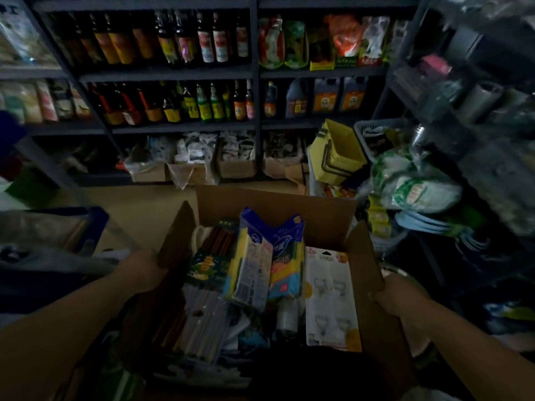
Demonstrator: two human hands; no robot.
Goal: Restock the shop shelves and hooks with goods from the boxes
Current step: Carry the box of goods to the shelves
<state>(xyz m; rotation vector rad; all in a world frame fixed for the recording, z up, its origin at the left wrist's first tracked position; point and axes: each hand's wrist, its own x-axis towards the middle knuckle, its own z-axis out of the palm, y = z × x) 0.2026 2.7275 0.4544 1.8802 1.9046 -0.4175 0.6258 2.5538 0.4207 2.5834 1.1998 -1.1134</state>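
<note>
My left hand (144, 270) and right hand (398, 296) grasp opposite flaps of the open cardboard box (278, 204); tissue packs (254, 256) stand inside it.

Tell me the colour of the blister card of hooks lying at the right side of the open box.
White blister card of hooks, yellow at corners; head view.

I note dark metal shelves (173, 75) carrying rows of bottles (185, 39), packets (318, 41) and jugs (327, 96), with small cardboard cartons (236, 166) on the lowest level above the tan floor (139, 204).
</note>
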